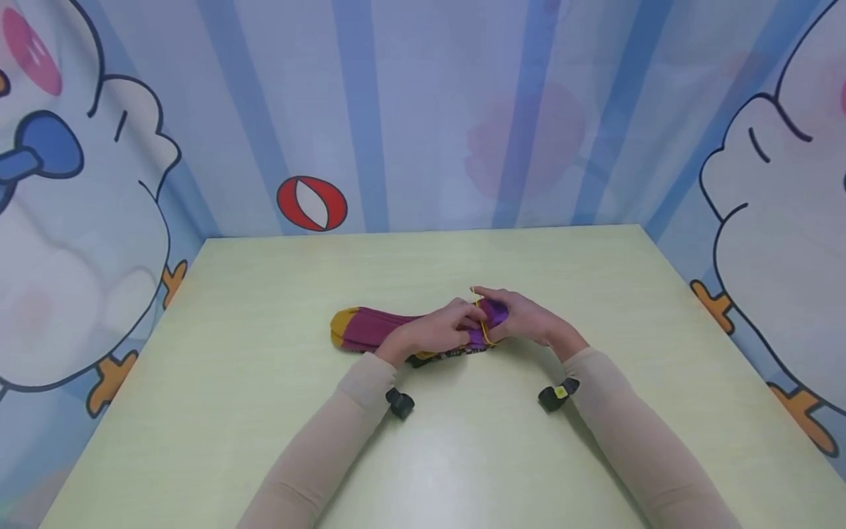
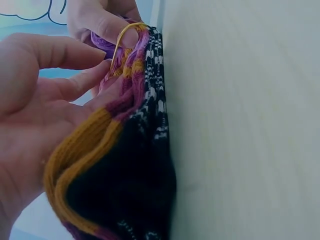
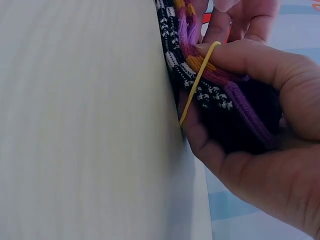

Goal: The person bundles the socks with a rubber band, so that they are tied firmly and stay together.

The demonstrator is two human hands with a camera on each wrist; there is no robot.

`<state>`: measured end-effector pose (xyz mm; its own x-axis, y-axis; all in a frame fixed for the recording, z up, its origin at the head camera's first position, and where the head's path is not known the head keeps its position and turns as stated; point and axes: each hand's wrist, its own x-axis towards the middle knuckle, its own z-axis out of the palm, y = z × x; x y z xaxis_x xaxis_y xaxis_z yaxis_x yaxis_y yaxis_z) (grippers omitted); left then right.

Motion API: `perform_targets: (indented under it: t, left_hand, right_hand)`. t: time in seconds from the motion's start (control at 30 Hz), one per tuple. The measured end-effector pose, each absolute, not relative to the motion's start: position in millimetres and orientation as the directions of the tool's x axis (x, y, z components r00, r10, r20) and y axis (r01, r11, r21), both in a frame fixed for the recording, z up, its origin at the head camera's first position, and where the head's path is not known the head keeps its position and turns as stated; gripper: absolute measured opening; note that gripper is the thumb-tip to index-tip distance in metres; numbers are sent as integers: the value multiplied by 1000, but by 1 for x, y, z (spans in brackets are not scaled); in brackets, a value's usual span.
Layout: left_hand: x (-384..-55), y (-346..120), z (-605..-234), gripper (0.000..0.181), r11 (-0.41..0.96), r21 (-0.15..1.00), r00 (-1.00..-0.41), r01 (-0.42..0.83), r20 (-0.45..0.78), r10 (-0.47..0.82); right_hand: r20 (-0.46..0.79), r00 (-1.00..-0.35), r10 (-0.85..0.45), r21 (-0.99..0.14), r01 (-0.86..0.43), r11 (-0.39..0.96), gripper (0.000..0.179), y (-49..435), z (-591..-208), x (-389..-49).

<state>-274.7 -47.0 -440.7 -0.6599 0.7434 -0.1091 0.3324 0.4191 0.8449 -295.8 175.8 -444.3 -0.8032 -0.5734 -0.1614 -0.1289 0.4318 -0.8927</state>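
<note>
A flat bundle of maroon socks [image 1: 383, 327] with mustard toes lies lengthwise on the table, purple at the cuff end. Black-and-white knit [image 2: 155, 95] shows along its lower side. A thin yellow elastic band [image 3: 200, 82] crosses the bundle near the cuffs. My right hand [image 1: 529, 317] grips the cuff end, thumb on one face and fingers on the other, with the band crossing over its thumb. Reaching over the socks' middle, my left hand [image 1: 439, 328] pinches the band between thumb and forefinger [image 2: 75, 52]. The band's far side is hidden.
The pale table [image 1: 264, 441] extends around the socks, its back edge meeting a blue striped curtain [image 1: 423, 117] printed with cartoon figures. Small black devices [image 1: 399, 404] are strapped at both wrists.
</note>
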Motion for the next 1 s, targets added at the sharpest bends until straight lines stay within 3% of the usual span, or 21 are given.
perform_targets:
  t: [0.23,0.47,0.87,1.0]
  left_hand:
    - [-274,-45,-439,45,482,769,-674,420,-92,733]
    - [-274,-41,-439,37,503,753,-690,425,-90,718]
    - [-275,-40,-442,33,499,751,-691,432,-80,719]
    - [-275,-40,-441,31,495,751,-685,437,-78,724]
  right_hand:
    - [-173,-803,-571,-901,-105,420,95,174,-443,-294]
    - [-174,-804,-569,-917,-78,391,91,172,-444,-295]
    - [-220,-858,-464,-862,-52,505,63,167,-438,-293]
    - [-222,-860,-460,-851,-60,522,63,168,-434,-291]
